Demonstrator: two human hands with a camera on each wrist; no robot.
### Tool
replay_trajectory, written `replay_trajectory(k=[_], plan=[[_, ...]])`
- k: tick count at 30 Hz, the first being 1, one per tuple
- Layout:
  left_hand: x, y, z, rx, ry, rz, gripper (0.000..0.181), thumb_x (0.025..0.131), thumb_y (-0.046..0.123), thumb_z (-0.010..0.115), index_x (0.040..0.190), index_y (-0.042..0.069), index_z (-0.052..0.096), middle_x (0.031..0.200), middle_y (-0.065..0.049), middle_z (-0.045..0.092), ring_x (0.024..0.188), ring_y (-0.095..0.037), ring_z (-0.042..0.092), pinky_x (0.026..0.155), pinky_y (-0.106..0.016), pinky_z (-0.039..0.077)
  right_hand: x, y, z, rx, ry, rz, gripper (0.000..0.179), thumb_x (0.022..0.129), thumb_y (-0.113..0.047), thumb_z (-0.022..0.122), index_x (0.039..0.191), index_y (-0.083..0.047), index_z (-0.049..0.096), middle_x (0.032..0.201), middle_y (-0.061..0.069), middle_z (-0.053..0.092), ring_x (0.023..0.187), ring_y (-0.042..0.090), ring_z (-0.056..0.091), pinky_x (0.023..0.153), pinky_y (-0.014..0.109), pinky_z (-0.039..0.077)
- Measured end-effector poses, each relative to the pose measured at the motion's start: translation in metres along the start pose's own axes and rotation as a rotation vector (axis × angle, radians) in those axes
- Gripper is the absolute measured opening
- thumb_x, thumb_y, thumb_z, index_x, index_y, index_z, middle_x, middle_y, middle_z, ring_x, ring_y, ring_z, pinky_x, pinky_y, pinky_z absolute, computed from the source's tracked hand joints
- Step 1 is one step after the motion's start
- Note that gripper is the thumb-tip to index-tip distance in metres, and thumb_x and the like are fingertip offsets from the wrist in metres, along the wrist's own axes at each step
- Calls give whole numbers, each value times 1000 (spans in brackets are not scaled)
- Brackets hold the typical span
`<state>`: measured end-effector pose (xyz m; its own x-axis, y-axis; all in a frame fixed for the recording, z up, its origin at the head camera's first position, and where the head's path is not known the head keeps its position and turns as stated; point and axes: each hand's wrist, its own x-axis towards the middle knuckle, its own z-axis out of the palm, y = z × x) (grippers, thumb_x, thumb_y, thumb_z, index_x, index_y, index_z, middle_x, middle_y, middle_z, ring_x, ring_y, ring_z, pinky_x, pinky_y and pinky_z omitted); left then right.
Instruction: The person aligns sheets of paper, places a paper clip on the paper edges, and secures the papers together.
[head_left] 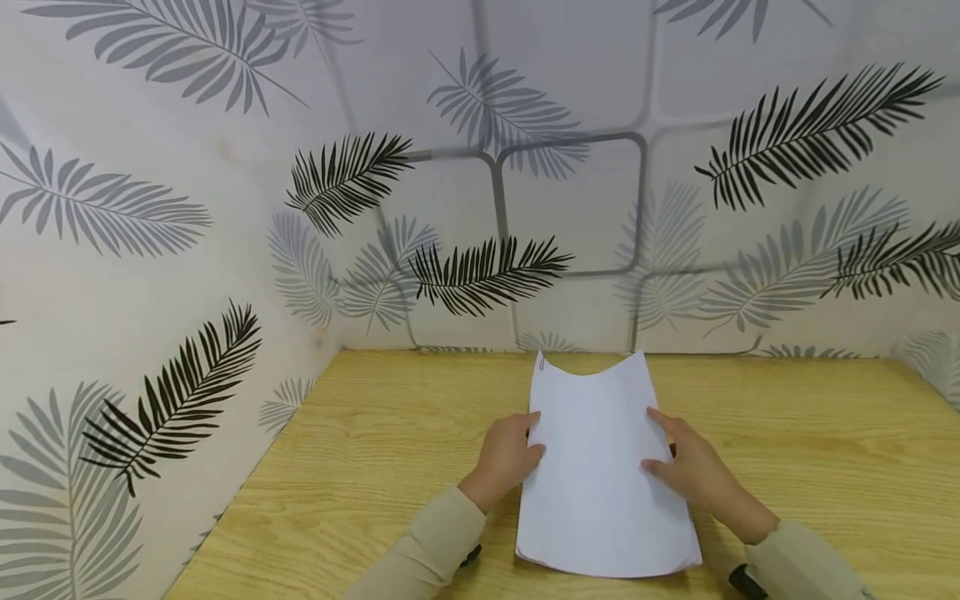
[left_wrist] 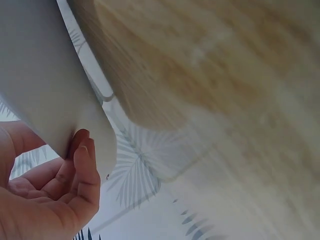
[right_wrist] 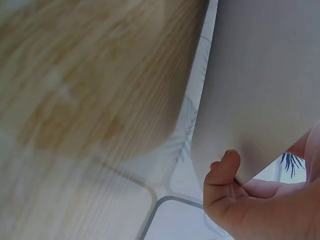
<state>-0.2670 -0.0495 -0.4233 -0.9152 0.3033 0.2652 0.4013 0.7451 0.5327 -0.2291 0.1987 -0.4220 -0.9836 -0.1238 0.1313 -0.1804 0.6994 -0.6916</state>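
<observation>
White sheets of paper (head_left: 592,475), their far edge sagging in the middle, are held by both hands over the wooden table. A small paper clip (head_left: 542,363) shows at the far left corner. My left hand (head_left: 504,461) grips the left edge, thumb on the top face. In the left wrist view its fingers (left_wrist: 86,172) curl against the underside. On the opposite edge, my right hand (head_left: 693,467) grips in the same way. The right wrist view shows its fingertips (right_wrist: 230,162) bent against the paper's underside.
The wooden table (head_left: 390,433) extends to both sides of the paper. A pale wall covering (head_left: 577,208) with dark and grey leaf prints rises behind the table and along its left side. Dark bands show near both sleeve cuffs (head_left: 450,521).
</observation>
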Motion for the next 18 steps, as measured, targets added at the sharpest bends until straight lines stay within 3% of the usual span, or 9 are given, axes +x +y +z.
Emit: replay_trajectory(k=[4, 11, 18], plan=[[0, 0, 1, 39, -24, -18, 42, 82, 2, 73, 122, -7, 62, 117, -19, 65, 110, -29, 62, 87, -37, 51, 0, 1, 2, -18, -14, 9, 73, 81, 0, 73, 139, 16, 33, 128, 40, 42, 89, 36, 58, 70, 44, 53], [1, 1, 1, 97, -54, -20, 42, 83, 3, 73, 122, -7, 62, 119, -20, 64, 112, -32, 60, 92, -39, 49, 1, 3, 3, -54, -31, 4, 73, 79, -1, 75, 137, 17, 34, 127, 41, 43, 90, 39, 59, 73, 46, 52], [6, 0, 0, 172, -139, -69, 41, 84, 5, 70, 122, -7, 61, 121, -19, 63, 113, -31, 59, 92, -37, 48, 4, 5, 6, -97, -43, -5, 72, 77, 1, 75, 134, 21, 36, 125, 43, 43, 102, 49, 56, 84, 53, 49]])
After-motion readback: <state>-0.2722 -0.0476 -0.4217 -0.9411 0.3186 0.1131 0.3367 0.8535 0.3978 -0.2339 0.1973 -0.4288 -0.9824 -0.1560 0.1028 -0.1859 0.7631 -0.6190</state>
